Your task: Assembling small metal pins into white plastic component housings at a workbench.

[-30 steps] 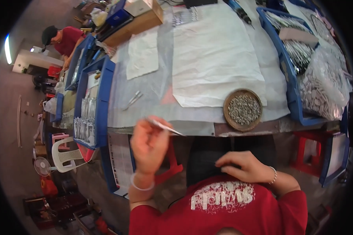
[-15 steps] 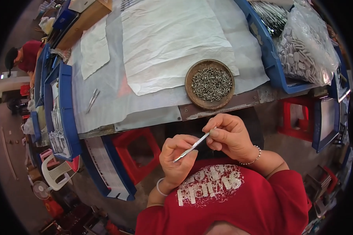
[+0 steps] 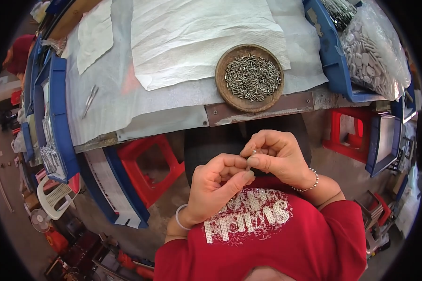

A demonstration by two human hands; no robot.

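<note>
Most of the thin metal piece [image 3: 250,161] is hidden inside the curled fingers, so only a short silvery stretch shows and its full shape is hard to make out. Above the hands, on the table edge [image 3: 262,107], sits a round wooden dish [image 3: 249,77] of small metal parts, beside white paper sheets [image 3: 201,37] and blue trays [image 3: 330,51]; tweezers [image 3: 90,99] lie far left. The left hand [image 3: 215,187] and right hand [image 3: 276,157] meet in front of the chest, both pinching the metal piece between thumb and fingertips.
</note>
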